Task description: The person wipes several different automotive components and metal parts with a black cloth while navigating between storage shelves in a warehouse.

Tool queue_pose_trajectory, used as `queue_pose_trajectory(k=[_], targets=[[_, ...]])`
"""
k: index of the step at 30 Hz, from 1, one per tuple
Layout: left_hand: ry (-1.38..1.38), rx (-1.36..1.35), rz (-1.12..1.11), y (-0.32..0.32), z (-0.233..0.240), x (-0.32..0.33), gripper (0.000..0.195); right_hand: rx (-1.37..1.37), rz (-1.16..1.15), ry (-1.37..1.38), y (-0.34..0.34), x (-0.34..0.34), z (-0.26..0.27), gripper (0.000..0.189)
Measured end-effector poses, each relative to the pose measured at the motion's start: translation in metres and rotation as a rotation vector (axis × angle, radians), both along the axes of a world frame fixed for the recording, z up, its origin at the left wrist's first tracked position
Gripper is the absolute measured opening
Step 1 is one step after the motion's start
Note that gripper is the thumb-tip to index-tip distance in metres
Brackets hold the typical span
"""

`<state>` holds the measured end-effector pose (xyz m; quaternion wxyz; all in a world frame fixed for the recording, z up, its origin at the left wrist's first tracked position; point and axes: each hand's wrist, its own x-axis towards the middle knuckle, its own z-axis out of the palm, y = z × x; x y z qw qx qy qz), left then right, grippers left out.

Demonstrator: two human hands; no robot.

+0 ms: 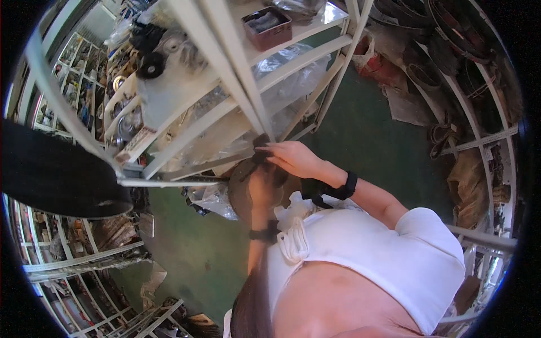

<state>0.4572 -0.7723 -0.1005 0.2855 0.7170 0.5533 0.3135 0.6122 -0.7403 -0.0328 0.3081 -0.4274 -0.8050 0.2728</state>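
Near the centre, my right hand (pixel 294 158) has its fingers together on a small dark object (pixel 261 153), whose kind I cannot tell. Just below it, my left hand (pixel 263 186) is blurred by motion, with more dark material beside its fingers; its grip is unclear. Both wrists wear black bands. Under the hands lies a round brownish disc-shaped surface (pixel 241 192), perhaps a stool top or a lid, partly hidden by my left hand and forearm. White crumpled cloth (pixel 291 209) sits between the hands and my white top.
A white metal shelf rack (pixel 291 69) stands right in front, with a dark red open tin (pixel 267 29), clear plastic bags (pixel 291 59) and black round parts (pixel 151 65). A large black rounded object (pixel 63 173) juts in at left. Loaded shelves line both sides of the green floor (pixel 186 253).
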Motion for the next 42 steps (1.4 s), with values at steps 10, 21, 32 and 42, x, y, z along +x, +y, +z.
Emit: queue_pose_trajectory(k=[10,21,32,42], targets=[[-0.361,0.036,0.156,0.057,0.023,0.127,0.02,0.129,-0.418,0.294,0.039,0.13,0.001,0.03],[-0.182,-0.102,0.093,0.106,0.055,0.191,0.023,0.455,-0.732,-0.133,0.142,0.162,-0.006,0.038],[-0.522,-0.039,0.25,0.068,-0.017,0.102,0.023,0.446,-0.197,-0.135,0.126,0.043,-0.014,0.058],[-0.31,-0.087,-0.144,0.099,-0.027,0.114,0.034,0.256,-0.213,-0.267,0.08,0.094,-0.01,0.053]])
